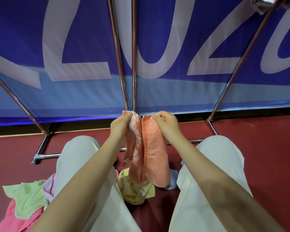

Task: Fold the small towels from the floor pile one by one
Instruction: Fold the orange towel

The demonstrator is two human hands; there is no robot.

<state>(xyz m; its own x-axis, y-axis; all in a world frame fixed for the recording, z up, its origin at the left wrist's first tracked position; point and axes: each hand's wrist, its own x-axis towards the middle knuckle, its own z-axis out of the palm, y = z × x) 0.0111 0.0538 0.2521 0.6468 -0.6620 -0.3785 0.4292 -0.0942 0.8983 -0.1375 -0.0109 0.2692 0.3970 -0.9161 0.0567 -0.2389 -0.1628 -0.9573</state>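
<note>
Both hands pinch the top edge of one orange towel (151, 148): the left hand (120, 125) holds one upper corner between thumb and curled fingers, and the right hand (166, 123) holds the other corner the same way. These two hands sit close together, so the towel hangs doubled in two lobes below them, in the air between the knees of the light trousers (84, 164). Its left lobe shows a white patterned band; the right lobe is plain orange terry.

Behind the orange towel stands a blue banner (174, 47) with large white characters; only parts show, reading roughly "L", "U", "2" and a cut-off round shape, so the full wording cannot be told. Thin metal rack poles (134, 64) rise in front of the banner, and a horizontal foot bar lies on the dark red floor (258, 148) just behind the towel.

Directly under the orange towel lies a yellow towel (136, 191) with a small white label, too small to read. A pale blue-white towel (173, 180) lies beside it, partly hidden by the orange one. Well to the left of the orange towel, beyond the left leg, lie a green towel (27, 196), a pink towel (8, 218) beneath it and a lilac one (49, 186) touching the trousers.
</note>
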